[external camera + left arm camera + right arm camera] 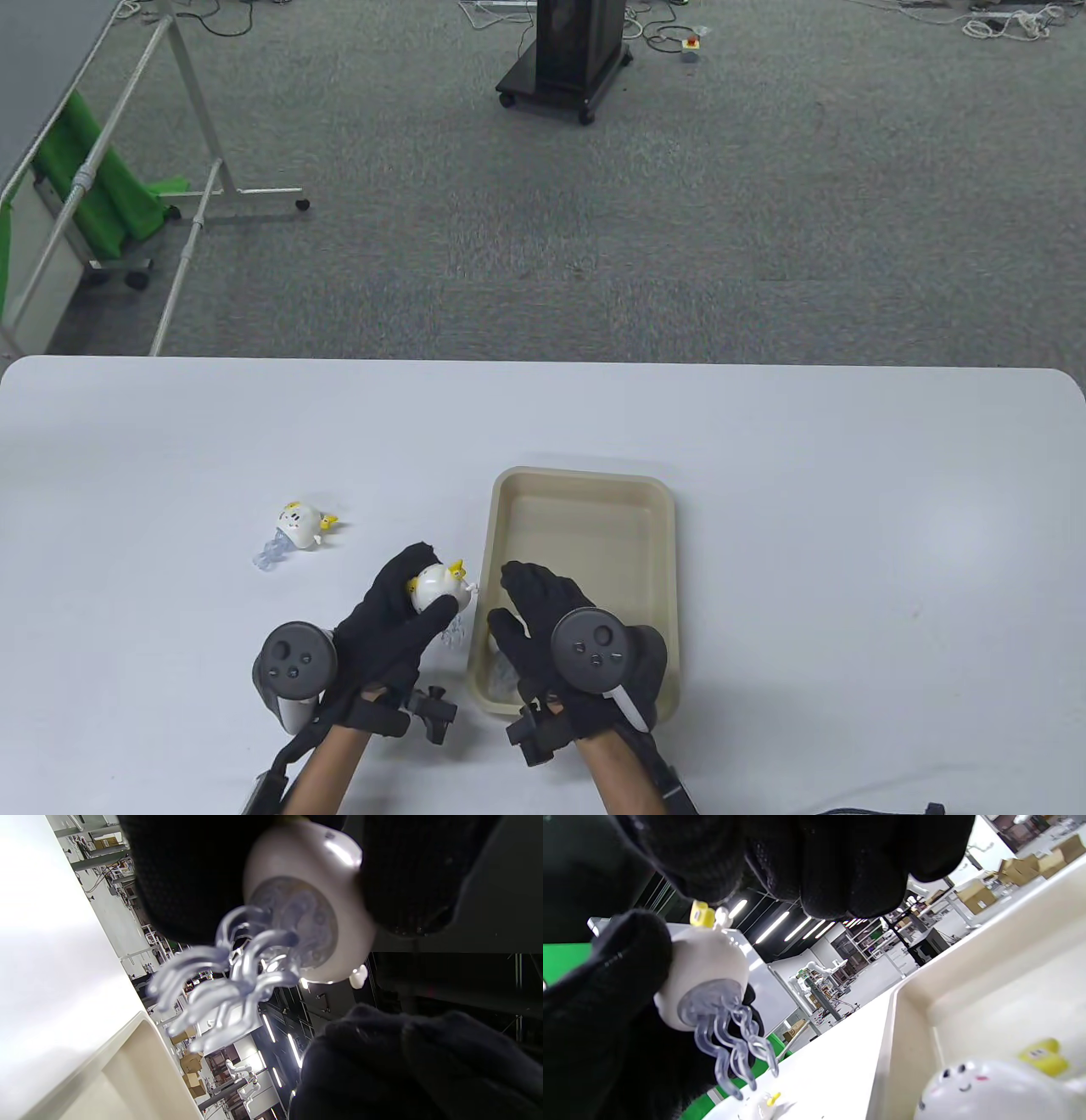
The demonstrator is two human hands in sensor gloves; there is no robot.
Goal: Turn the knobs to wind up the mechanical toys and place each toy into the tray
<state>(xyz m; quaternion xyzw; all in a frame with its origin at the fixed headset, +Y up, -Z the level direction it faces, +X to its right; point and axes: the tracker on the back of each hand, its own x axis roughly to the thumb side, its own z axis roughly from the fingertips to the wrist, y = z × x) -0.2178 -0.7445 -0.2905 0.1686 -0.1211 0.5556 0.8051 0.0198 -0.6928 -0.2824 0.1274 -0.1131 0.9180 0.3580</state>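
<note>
My left hand [427, 586] grips a white jellyfish toy [439, 587] with yellow ears just left of the tray, lifted off the table. Its clear tentacles [220, 993] hang from the white body [297, 853], and a small white knob [358, 976] sticks out of its side. My right hand [519, 596] hovers over the tray's near left corner, fingers loosely bent, close to the toy without touching it. A second toy [988, 1090] lies in the beige tray [657, 543] under that hand. A third toy [301, 526] lies on the table to the left.
The white table [848, 509] spreads wide around the tray. Its far edge borders grey carpet with a wheeled frame [195, 170] and a black stand [568, 55] beyond.
</note>
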